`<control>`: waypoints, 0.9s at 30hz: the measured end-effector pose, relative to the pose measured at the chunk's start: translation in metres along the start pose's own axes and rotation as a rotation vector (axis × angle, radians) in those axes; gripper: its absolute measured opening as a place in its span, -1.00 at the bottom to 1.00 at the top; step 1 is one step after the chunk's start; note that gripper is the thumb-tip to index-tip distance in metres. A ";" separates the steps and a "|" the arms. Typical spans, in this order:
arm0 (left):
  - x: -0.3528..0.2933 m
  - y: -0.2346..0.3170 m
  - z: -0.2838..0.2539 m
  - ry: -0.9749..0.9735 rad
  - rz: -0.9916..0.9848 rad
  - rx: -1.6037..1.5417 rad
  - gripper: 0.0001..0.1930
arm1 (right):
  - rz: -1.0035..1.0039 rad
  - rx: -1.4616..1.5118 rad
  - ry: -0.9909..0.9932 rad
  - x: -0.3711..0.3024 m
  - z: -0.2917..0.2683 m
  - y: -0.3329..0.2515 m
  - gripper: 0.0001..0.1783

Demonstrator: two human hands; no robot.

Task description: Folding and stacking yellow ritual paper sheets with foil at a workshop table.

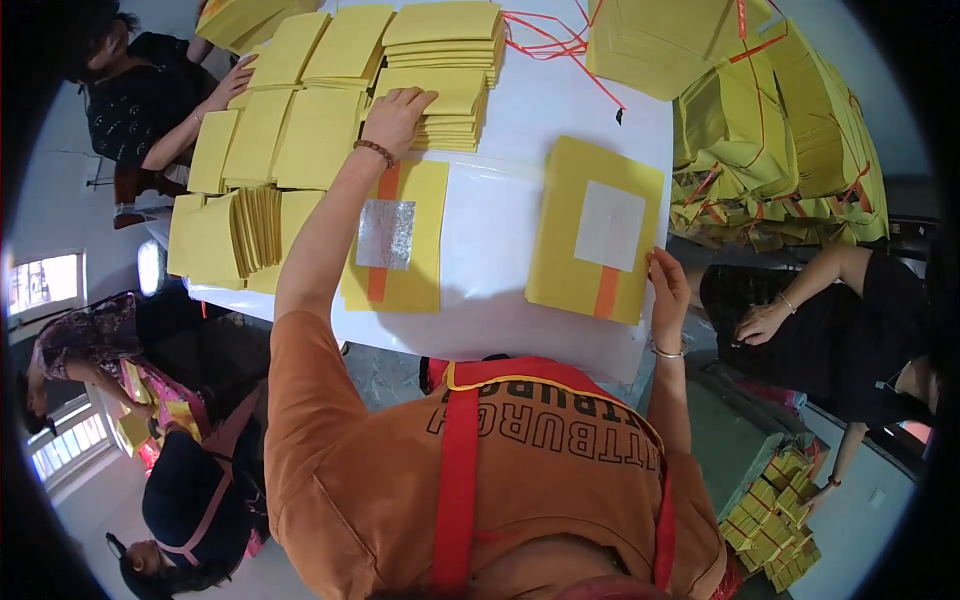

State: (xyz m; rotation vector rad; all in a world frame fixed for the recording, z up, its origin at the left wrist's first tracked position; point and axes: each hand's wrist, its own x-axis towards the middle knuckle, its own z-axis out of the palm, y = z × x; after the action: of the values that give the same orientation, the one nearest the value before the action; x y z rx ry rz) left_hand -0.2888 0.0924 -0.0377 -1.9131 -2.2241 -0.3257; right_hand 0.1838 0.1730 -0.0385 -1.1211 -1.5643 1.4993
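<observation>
My left hand (398, 118) is stretched out to a pile of yellow paper bundles (450, 92) at the back of the table. Its bent fingers grip the top bundle; the thumb is mostly hidden. Near the table's right edge, my right hand (670, 298) touches the side of a thick yellow paper stack (560, 220), fingers half bent and apart. A white label (610, 225) and an orange strip (606, 292) lie on that stack. Under my left forearm is a second yellow stack (425, 235) with a shiny label (386, 236) and an orange strip.
Rows of yellow bundles (310, 135) cover the table's left side. Red straps (550, 40) lie at the back, near tied yellow piles (740, 120). People stand or sit on both sides; one person's hand (240, 78) touches the far-left bundles. More bundles (775, 515) are stacked at lower right.
</observation>
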 end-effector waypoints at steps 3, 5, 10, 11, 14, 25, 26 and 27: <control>-0.005 0.001 0.004 -0.055 -0.066 -0.128 -0.54 | 0.041 0.000 0.009 -0.002 0.001 -0.001 -0.73; -0.009 0.009 0.007 -0.116 -0.131 -0.100 -0.39 | 0.048 0.001 0.015 -0.002 0.006 -0.005 -0.73; -0.023 0.027 0.015 -0.036 -0.128 -0.032 -0.20 | 0.039 0.002 0.032 0.000 0.010 -0.004 -0.75; -0.024 0.029 0.017 -0.011 -0.129 -0.014 -0.16 | 0.036 -0.027 0.036 0.001 0.009 0.000 -0.75; -0.023 0.027 0.017 -0.025 -0.116 0.001 -0.13 | 0.003 -0.108 0.035 0.005 0.006 0.007 -0.75; -0.005 0.009 -0.003 -0.245 -0.038 0.058 -0.10 | -0.363 -0.521 -0.021 -0.012 -0.007 -0.018 -0.73; -0.004 0.006 -0.004 -0.266 -0.044 0.087 -0.08 | -0.427 -0.544 -0.029 -0.009 -0.008 -0.013 -0.72; -0.004 0.005 -0.009 -0.285 -0.039 0.128 -0.06 | -0.470 -0.568 -0.052 -0.006 -0.007 -0.015 -0.73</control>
State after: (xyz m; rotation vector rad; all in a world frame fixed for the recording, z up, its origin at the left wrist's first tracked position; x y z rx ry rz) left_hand -0.2834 0.0866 -0.0303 -1.9539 -2.3911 0.0906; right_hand 0.1906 0.1709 -0.0229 -0.9078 -2.1824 0.7972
